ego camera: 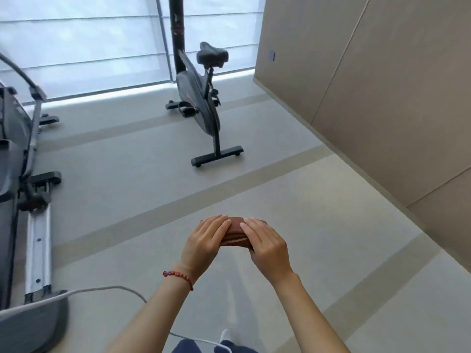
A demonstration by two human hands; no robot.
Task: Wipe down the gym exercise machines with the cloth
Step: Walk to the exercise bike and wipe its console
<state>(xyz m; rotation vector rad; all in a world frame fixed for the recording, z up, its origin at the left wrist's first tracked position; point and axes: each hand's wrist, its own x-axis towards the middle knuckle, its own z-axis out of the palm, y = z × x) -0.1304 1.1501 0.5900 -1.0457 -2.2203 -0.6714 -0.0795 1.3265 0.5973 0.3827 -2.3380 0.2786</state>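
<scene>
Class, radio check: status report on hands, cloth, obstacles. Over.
Left hand and right hand both gripping folded cloth. Exercise bike ahead, untouched. Cable on floor.

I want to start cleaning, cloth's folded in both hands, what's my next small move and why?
Probably step toward the exercise bike: both the left hand and right hand hold the brown cloth mid-air, touching no machine.

Scene is bright and evenly lit. Daylight enters through the translucent white window blinds (84, 44) at the rear, which are close to overexposed. A band of glare lies on the pale grey floor (142, 154) below them. Shadows are soft and faint throughout. The black upright exercise bike (201, 103) reads dark against the backlight. Wide-angle distortion tilts the beige panelled wall (382, 85). Overall sharpness is slightly soft, with compression smearing.
</scene>
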